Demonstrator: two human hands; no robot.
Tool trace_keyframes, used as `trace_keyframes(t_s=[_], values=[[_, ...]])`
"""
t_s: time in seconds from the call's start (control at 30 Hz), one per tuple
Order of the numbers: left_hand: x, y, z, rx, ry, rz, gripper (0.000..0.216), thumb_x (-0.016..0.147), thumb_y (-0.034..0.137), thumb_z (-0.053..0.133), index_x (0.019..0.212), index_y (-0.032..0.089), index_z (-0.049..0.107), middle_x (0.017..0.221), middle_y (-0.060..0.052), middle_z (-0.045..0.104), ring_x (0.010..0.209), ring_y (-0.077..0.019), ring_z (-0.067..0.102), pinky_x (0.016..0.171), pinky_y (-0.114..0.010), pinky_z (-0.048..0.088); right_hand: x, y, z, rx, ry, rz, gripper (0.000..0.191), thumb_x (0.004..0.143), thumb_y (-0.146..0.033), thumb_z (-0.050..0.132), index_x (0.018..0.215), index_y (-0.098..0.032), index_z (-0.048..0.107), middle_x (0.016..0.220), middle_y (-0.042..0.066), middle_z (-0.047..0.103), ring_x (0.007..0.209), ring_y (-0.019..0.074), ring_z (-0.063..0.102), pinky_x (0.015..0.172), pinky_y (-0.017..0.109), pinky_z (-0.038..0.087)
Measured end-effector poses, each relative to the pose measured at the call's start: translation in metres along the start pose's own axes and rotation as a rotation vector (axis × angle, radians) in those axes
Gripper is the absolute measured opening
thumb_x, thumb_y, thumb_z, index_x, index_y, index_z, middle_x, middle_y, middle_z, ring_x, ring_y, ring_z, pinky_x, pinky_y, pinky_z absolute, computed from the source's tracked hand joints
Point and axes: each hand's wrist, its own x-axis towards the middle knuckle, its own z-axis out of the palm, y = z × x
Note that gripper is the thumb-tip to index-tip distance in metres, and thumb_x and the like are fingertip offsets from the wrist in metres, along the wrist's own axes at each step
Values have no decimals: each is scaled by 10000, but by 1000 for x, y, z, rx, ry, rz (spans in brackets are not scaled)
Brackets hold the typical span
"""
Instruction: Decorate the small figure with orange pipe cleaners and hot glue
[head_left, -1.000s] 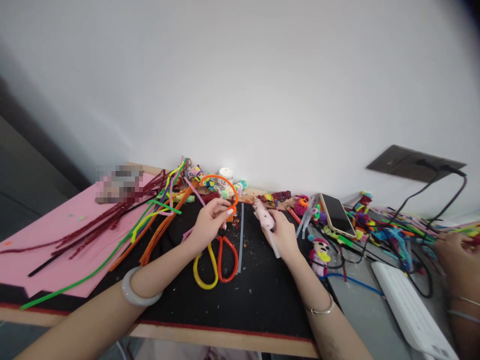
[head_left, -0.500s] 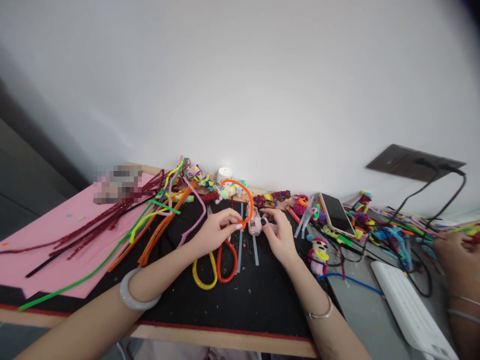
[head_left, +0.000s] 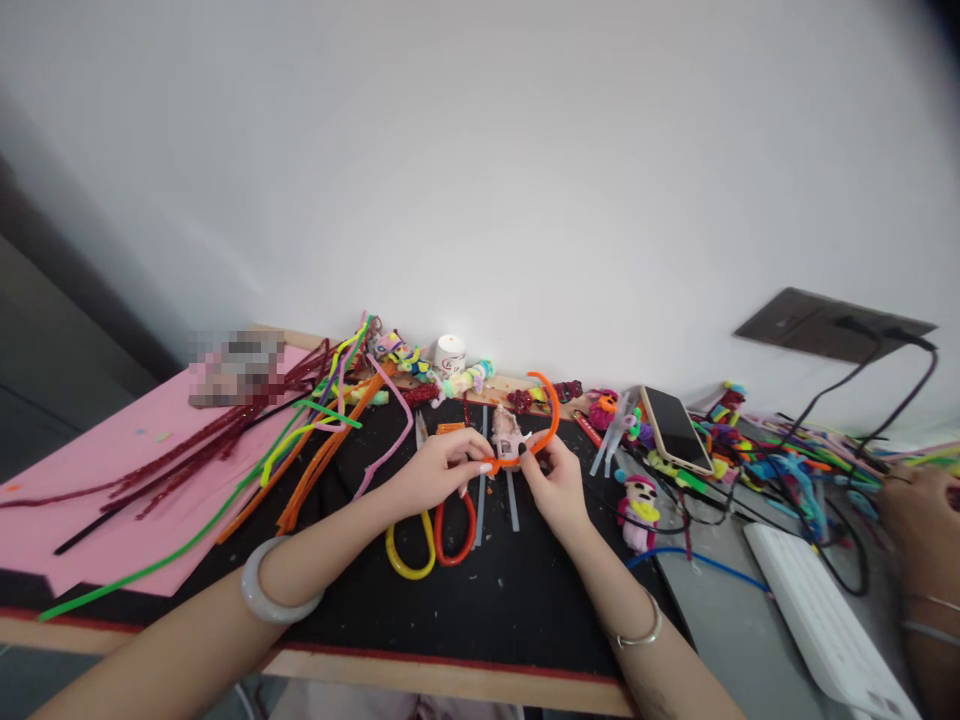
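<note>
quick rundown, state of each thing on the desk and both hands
left hand: pinching the orange pipe cleaner
right hand: holding the pink figure
orange pipe cleaner: bent in an arc
pink figure: held between the hands
scissors: lying flat on the black mat
phone: screen dark, tilted
candle: upright, unlit
cables: plugged into the wall socket

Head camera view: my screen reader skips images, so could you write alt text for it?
Two hands meet over a black mat: the left hand and right hand pinch a curved orange pipe cleaner around a small pink figure. Scissors, loose pipe cleaners and a phone lie around.
</note>
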Motion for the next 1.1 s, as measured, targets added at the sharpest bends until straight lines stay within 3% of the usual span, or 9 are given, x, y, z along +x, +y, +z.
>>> trace_keyframes(t_s=[0.23, 0.67, 1.1], values=[[3, 5, -2, -87, 49, -43, 181, 741, 291, 626, 830, 154, 547, 721, -13, 624, 417, -55, 476, 428, -195, 404, -1, 1, 0, 12, -3, 16, 56, 772, -257, 536, 753, -213, 509, 662, 18, 586, 549, 161, 542, 551, 285, 421], [4, -2, -4, -120, 99, -4, 180, 773, 284, 597, 873, 156, 520, 751, -11, 609, 432, -47, 453, 436, -192, 391, -2, -7, 0, -150, -46, -118, 124, 783, -215, 508, 664, -199, 541, 604, 6, 583, 548, 145, 530, 574, 265, 399], [5, -5, -5, -88, 154, -5, 208, 783, 282, 586, 920, 145, 511, 785, -21, 611, 444, -47, 459, 447, -194, 401, -3, -7, 4, -142, -111, -229, 157, 791, -172, 483, 635, -177, 502, 576, -12, 491, 535, 121, 461, 537, 239, 358]])
